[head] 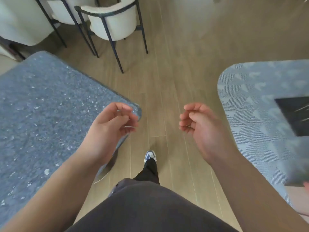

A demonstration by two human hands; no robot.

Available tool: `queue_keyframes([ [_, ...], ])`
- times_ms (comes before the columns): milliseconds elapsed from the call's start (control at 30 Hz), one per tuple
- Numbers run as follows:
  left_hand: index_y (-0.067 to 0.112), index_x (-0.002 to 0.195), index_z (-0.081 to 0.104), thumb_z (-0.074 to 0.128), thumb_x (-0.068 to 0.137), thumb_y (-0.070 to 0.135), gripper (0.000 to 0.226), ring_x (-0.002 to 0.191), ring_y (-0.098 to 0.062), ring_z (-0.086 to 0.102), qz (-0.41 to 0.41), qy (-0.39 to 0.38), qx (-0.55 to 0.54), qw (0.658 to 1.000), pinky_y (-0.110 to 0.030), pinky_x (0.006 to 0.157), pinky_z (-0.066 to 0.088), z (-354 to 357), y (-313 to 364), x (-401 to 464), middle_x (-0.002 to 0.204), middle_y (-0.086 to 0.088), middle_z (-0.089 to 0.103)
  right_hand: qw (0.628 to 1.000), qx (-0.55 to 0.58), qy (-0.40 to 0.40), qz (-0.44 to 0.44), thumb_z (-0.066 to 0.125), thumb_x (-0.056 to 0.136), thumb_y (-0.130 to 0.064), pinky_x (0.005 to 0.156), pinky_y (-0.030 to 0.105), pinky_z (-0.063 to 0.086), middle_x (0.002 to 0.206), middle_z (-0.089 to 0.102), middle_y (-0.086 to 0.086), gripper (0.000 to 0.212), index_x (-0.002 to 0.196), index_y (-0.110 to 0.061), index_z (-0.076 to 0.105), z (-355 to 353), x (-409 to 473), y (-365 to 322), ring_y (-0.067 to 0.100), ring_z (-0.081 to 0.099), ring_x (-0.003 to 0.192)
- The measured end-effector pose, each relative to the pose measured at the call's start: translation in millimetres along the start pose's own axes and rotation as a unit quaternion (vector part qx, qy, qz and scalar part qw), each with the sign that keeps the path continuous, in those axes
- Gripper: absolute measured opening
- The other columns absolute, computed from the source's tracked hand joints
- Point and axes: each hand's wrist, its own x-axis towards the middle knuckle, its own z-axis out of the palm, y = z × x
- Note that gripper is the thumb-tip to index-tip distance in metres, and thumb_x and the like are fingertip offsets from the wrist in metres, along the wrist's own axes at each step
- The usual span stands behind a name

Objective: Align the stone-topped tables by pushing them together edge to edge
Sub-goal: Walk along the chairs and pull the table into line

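The pushing looks not yet begun, as I judge it: the speckled stone-topped surface [46, 106] fills my left, and I see only this one for sure. The patterned grey shape [260, 104] on my right, well apart across bare floor [167, 81], may be a rug or another top; I cannot tell. Cream chairs [113, 22] stand ahead. My left hand [112, 124] hovers over the surface's near corner, my right hand [199, 124] over the floor, both loosely curled, holding nothing
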Motion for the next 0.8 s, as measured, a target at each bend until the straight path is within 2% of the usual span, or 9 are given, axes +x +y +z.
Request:
queue_keyframes([
  [100,0.013,0.098,0.061,0.047,0.087,0.004,0.020,0.080,-0.023,0.066,0.006,-0.013,0.005,1.000,-0.030,0.073,0.056,3,3,59,0.086,-0.008,0.067,1.000,-0.011,-0.002,-0.011,0.048,0.082,-0.012,0.067,0.027,0.055,0.078,0.070,0.001,0.023,0.096,-0.017,0.066,1,54,-13,0.016,0.065,0.072],
  [233,0.012,0.101,0.061,0.043,0.095,-0.005,0.026,0.081,-0.021,0.067,-0.014,0.020,0.034,0.999,-0.036,0.077,0.054,5,9,153,0.086,-0.004,0.069,0.999,-0.040,0.029,0.004,0.044,0.093,-0.001,0.070,0.030,0.054,0.077,0.069,0.002,0.025,0.098,-0.014,0.065,9,137,-40,0.016,0.064,0.072],
  [333,0.015,0.100,0.064,0.049,0.086,0.005,0.023,0.081,-0.019,0.068,-0.014,0.032,0.019,0.999,-0.031,0.073,0.056,9,24,215,0.087,-0.004,0.070,0.998,-0.045,0.032,0.001,0.043,0.094,0.001,0.071,0.031,0.054,0.077,0.069,0.002,0.027,0.097,-0.014,0.065,14,193,-66,0.017,0.064,0.072],
  [433,0.018,0.097,0.065,0.048,0.083,0.008,0.024,0.081,-0.021,0.068,-0.002,0.030,0.013,0.999,-0.031,0.073,0.056,17,40,266,0.087,-0.004,0.070,0.998,-0.047,0.032,-0.016,0.045,0.093,0.000,0.070,0.031,0.055,0.075,0.069,0.000,0.025,0.096,-0.015,0.065,16,240,-93,0.016,0.064,0.070],
  [567,0.017,0.097,0.065,0.048,0.084,0.008,0.023,0.080,-0.023,0.067,0.021,0.039,-0.002,0.999,-0.032,0.072,0.056,25,55,319,0.087,-0.005,0.069,0.999,-0.027,0.014,-0.027,0.049,0.081,-0.010,0.072,0.030,0.055,0.078,0.069,0.002,0.023,0.096,-0.015,0.066,14,299,-118,0.017,0.064,0.073],
  [800,0.021,0.093,0.067,0.049,0.087,0.012,0.021,0.080,-0.024,0.067,0.034,0.110,0.000,0.993,-0.039,0.074,0.053,42,60,410,0.086,-0.006,0.070,0.995,-0.070,-0.051,-0.051,0.047,0.082,-0.010,0.073,0.029,0.055,0.079,0.070,0.001,0.025,0.097,-0.017,0.066,3,411,-148,0.017,0.066,0.073],
])
